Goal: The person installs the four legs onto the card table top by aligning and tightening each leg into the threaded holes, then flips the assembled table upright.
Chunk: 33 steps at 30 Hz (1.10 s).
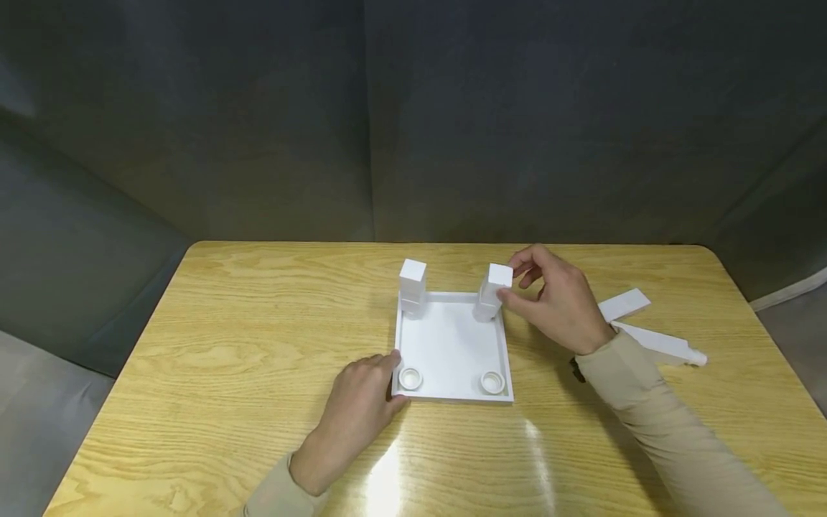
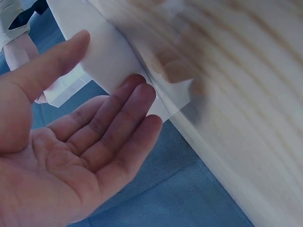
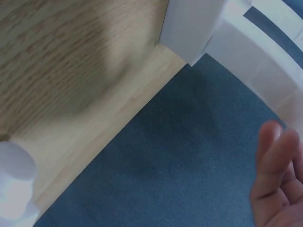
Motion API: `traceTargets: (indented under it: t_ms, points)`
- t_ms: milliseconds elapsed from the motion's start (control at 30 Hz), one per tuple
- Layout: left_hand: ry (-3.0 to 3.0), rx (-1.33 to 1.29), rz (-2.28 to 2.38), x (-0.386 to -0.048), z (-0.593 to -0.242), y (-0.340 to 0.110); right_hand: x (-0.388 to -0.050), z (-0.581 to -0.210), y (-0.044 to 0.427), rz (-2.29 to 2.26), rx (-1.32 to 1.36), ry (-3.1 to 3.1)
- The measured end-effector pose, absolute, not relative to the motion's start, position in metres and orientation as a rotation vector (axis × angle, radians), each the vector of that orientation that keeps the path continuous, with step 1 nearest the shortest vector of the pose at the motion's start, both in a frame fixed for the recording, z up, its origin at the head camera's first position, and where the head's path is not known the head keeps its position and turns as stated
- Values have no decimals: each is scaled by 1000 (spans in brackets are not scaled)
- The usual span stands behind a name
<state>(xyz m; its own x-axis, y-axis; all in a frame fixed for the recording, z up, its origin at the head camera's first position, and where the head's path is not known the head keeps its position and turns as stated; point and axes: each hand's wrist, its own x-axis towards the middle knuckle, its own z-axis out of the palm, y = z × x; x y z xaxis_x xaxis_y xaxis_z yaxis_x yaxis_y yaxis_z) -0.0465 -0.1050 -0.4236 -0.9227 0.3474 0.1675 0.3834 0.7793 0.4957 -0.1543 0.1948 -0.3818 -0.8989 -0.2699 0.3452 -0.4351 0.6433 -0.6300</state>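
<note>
A white tray (image 1: 452, 348) lay on the desk (image 1: 258, 330). At its eight o'clock, the left hand (image 1: 362, 393) touched the rim, fingers relaxed. The right hand (image 1: 561, 303) pinched the upright leg (image 1: 488, 293) at one o'clock. The second leg (image 1: 412, 289) stood at eleven; two loose pieces (image 1: 659, 342) lay at three.

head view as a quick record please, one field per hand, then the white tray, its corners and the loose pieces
left hand: thumb and fingers at the near left corner of the white tray
right hand: holds the far right post
tray: rimmed, on the wooden table
far left corner: upright post
near corners: round fittings
loose pieces: two, right of tray
</note>
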Motion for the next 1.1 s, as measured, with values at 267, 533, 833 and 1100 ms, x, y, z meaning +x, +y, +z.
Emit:
traceTargets:
  t_ms: [267,533,833,1100]
  points:
    - [-2881,-608,-823,-47,-424,-104,-153,-385,193,1161,525,-2653]
    - [-2882,-610,-801,-46,-424,-105,-158,-391,194,1084,684,-2596]
    - [-2870,-618,-809,-47,-424,-105,-156,-387,195,1093,693,-2618]
    - [-2873,-621,-826,-47,-425,-105,-158,-389,195,1026,716,-2564]
